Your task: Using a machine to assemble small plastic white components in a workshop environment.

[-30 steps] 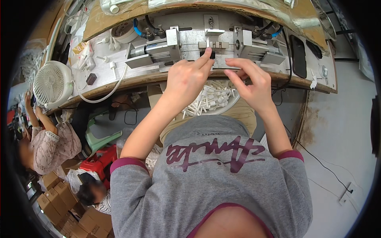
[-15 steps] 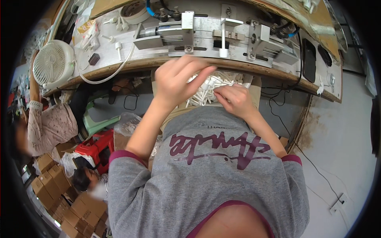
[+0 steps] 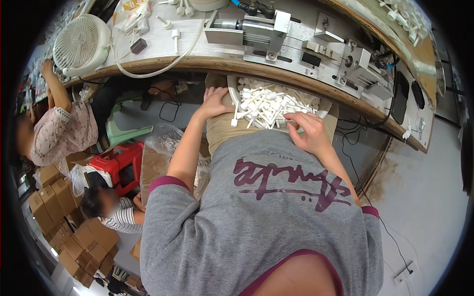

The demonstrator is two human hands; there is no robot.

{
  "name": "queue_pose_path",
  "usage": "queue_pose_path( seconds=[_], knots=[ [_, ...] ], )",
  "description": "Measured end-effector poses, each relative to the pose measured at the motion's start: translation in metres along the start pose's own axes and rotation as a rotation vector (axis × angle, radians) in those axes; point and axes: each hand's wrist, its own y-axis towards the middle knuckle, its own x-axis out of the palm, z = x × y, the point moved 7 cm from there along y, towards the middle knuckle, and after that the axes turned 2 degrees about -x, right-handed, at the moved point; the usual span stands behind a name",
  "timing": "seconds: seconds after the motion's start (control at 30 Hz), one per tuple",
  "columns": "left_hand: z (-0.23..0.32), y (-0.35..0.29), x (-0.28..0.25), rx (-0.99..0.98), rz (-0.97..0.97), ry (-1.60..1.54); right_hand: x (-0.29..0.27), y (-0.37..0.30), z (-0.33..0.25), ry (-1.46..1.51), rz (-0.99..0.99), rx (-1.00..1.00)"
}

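Note:
My left hand (image 3: 216, 103) rests at the left edge of a shallow tray (image 3: 232, 89) on my lap, fingers spread over my trouser leg. Its thumb is beside a white plastic stick with a square end (image 3: 234, 118), which lies over the tray's near left edge; whether they touch I cannot tell. A heap of similar white plastic sticks (image 3: 269, 102) fills the tray. At the heap's near right side is my right hand (image 3: 310, 130), its fingers bent and its thumb apart from them. I see nothing between them.
Metal clamping fixtures (image 3: 269, 37) stand on the bench, with a small metal block (image 3: 321, 49) between them. A white fan (image 3: 81, 43), a looped pale tube (image 3: 163, 69) and a phone (image 3: 401, 96) are also there. Two people, a red stool (image 3: 118, 165) and cartons (image 3: 89, 239) are to the left.
My left hand has dropped from the bench edge to the tray's left side. The white stick between the fixtures is gone from there. My right hand has opened slightly; the view has shifted.

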Motion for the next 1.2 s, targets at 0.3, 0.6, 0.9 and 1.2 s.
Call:
queue_pose_path(
  seconds=[0.3, 0.6, 0.9, 1.2],
  knots=[
    [-0.002, 0.000, -0.006, 0.048, 0.068, -0.020, 0.018, -0.004, 0.000, 0.043, -0.096, 0.029],
    [0.013, -0.020, -0.018, 0.167, 0.508, -0.115, 0.047, 0.016, -0.011, -0.111, -0.152, -0.196],
    [-0.010, -0.023, -0.022, -0.065, 0.710, -0.661, 0.141, 0.043, -0.034, -0.317, -0.399, -0.698],
    [0.081, -0.057, 0.012, 0.254, 0.585, -0.086, 0.130, 0.024, 0.024, -0.533, -0.436, -0.517]
  ],
)
